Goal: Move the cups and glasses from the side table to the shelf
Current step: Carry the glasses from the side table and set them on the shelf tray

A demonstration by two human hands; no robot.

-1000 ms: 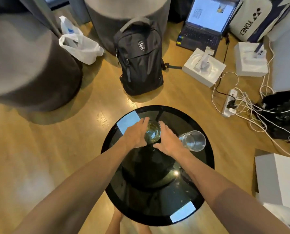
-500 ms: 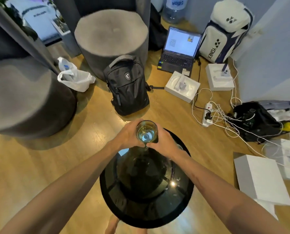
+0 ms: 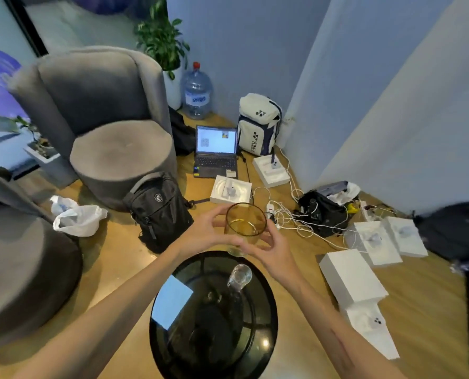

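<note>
Both hands are up in front of the person, cupping a clear glass (image 3: 245,224) between them. It is held in the air just past the far edge of the round black side table (image 3: 214,318), above the wooden floor (image 3: 113,258). The left hand (image 3: 204,232) curls round the glass's left side, fingers bent against the wall of it. The right hand (image 3: 274,250) wraps the lower right side, thumb and fingers bent round the base. The glass looks upright, with its rim tipped a little toward the camera, though the blur makes the tilt hard to judge.

On the side table, near its far edge and right below the raised glass, lies a second clear glass (image 3: 240,276), seemingly on its side. A pale window reflection shows on the table's left part.

Beyond the table, a black backpack (image 3: 159,212) stands on the floor, with a grey round armchair (image 3: 104,132) behind it. Farther from the table are an open laptop (image 3: 216,150) and a white sports bag (image 3: 258,124). To the right of the table lie white boxes (image 3: 350,277) and a tangle of white cables (image 3: 290,214). To the table's left sits a white plastic bag (image 3: 77,218).
</note>
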